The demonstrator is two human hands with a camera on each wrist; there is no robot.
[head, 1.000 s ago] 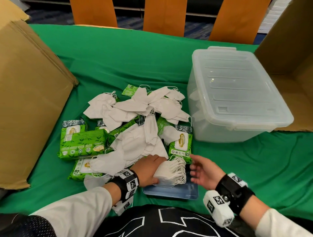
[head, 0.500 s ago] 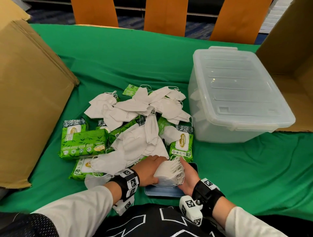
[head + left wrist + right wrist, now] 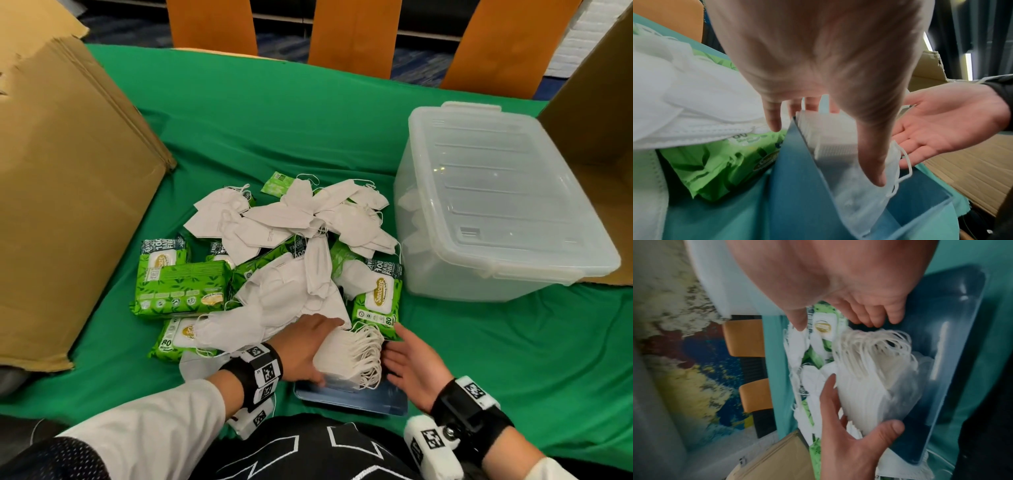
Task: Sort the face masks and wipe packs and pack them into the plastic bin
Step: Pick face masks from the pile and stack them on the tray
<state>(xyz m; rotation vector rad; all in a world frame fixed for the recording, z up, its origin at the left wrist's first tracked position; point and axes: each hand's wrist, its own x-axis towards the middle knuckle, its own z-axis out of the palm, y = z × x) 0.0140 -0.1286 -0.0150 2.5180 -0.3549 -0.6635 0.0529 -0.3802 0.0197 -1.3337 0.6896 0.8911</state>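
A stack of white face masks [image 3: 349,353] stands on edge in a shallow blue tray [image 3: 356,401] near the table's front edge. My left hand [image 3: 306,344] grips the stack, fingers over the far side and thumb on the near side [image 3: 885,430]. Just right of the ear loops, my right hand [image 3: 411,359] is open with its palm [image 3: 945,120] facing the stack, not touching it. Loose white masks [image 3: 291,219] and green wipe packs [image 3: 178,284] lie heaped behind. The clear plastic bin [image 3: 496,212] stands at the right with its lid on.
A large flat cardboard box [image 3: 68,205] leans at the left and an open cardboard box [image 3: 599,144] sits behind the bin. Orange chair backs [image 3: 352,34] line the far edge. Green cloth [image 3: 513,359] covers the table.
My right hand moved in and pressed the ear-loop end of the stack, then drew back a little to the right and opened. My left hand kept its grip on the stack.
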